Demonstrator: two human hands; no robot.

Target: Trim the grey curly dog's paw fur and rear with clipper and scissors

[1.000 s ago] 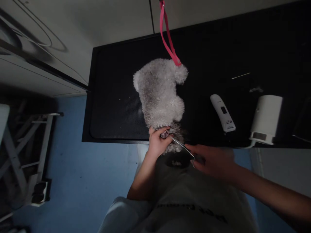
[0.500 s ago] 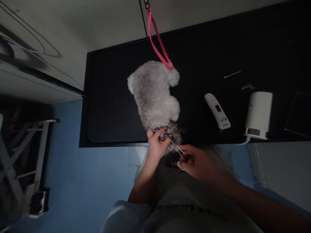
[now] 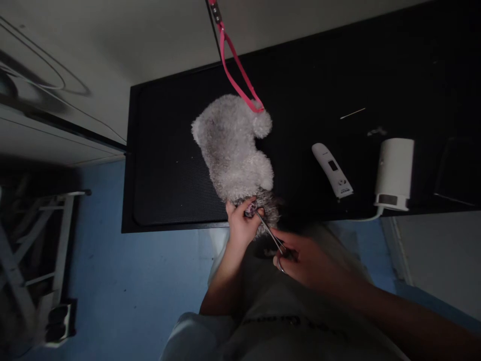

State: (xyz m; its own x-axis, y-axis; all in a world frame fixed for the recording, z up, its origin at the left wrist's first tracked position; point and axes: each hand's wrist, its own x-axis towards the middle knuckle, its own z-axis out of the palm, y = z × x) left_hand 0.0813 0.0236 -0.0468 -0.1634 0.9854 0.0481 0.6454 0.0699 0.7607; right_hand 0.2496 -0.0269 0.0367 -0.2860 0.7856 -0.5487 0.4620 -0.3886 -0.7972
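A fluffy grey dog (image 3: 229, 145) lies on the black table (image 3: 161, 175), its darker head (image 3: 268, 205) at the near edge. My left hand (image 3: 242, 220) is closed on the dog's ear, with a pinkish patch showing between the fingers. In my right hand (image 3: 296, 253) is a pair of long metal scissors or forceps (image 3: 271, 233), fingers around the handle rings. The tool's tip reaches the pinkish patch beside my left fingers. A pink loop strap (image 3: 238, 75) hangs down to the dog's far right side.
To the right on the table are a white clipper (image 3: 332, 169), a white cylindrical device (image 3: 394, 173) with a cable, a thin stick (image 3: 352, 113) and a small tuft (image 3: 377, 131). A metal frame (image 3: 56, 240) stands at the left over the blue floor (image 3: 150, 281).
The view has shifted slightly, so the table items sit a little further left. The blades of the tool are closer together than before. My left hand keeps its hold on the ear.
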